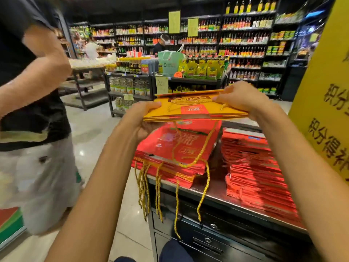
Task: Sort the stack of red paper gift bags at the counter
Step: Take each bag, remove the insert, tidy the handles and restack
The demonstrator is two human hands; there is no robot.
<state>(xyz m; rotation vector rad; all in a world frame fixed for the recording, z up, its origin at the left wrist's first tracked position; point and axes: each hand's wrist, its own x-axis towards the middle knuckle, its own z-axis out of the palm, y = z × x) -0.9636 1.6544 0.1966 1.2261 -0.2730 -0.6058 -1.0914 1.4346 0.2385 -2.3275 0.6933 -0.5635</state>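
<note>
Flat gift bag (194, 108) held above the counter (217, 193)

It is pinched at its ends by left hand (143, 118) and right hand (239, 97); light, creasable paper, best gripped at the stiff edges.

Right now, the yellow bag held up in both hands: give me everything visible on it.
The yellow bag is a flat-folded, glossy paper gift bag, orange-yellow with a red label panel and dark printed artwork on the upper face. It is held roughly level above the left red stack on the counter. The left hand grips its left end; the right hand pinches the far right edge. A gold twisted cord handle appears to hang from it down over the stack.
</note>
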